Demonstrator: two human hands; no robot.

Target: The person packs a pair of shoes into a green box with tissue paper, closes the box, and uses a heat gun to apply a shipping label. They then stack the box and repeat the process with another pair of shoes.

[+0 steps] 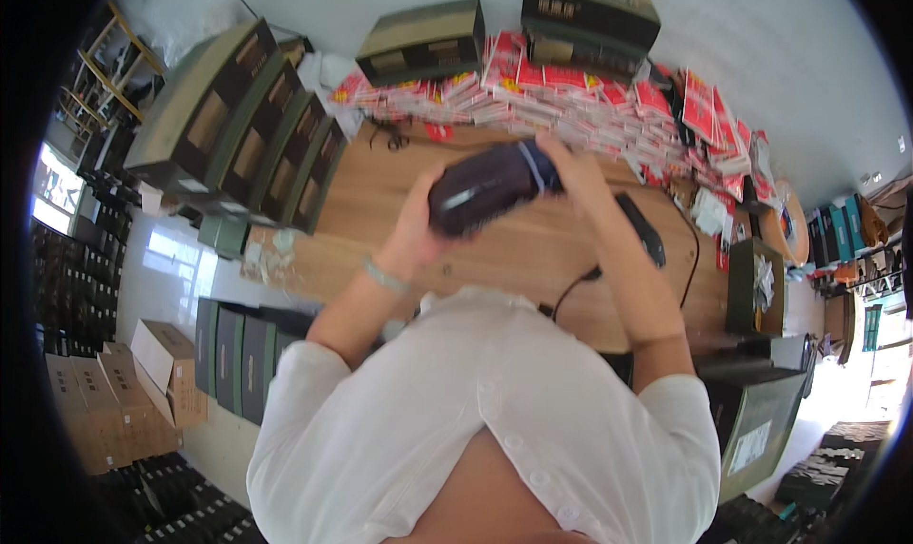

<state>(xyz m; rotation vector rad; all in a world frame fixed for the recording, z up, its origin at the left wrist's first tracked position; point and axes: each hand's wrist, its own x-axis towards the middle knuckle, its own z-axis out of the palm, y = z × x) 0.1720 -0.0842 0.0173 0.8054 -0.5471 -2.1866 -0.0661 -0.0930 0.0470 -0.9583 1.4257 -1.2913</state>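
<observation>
Both hands hold one dark, glossy, oblong package (480, 194) up above the wooden table (533, 259). My left hand (418, 223) grips its near left end. My right hand (569, 168) wraps its far right end, where a pale band circles the package. A metal bracelet sits on my left wrist. A black hand tool (639, 228) with a black cable lies on the table just right of my right forearm.
Rows of red-and-white packets (571, 102) are stacked along the table's far edge. Dark green boxes (247, 126) stand at the left and far side, more at the right. Brown cartons (143, 382) sit on the floor at the left.
</observation>
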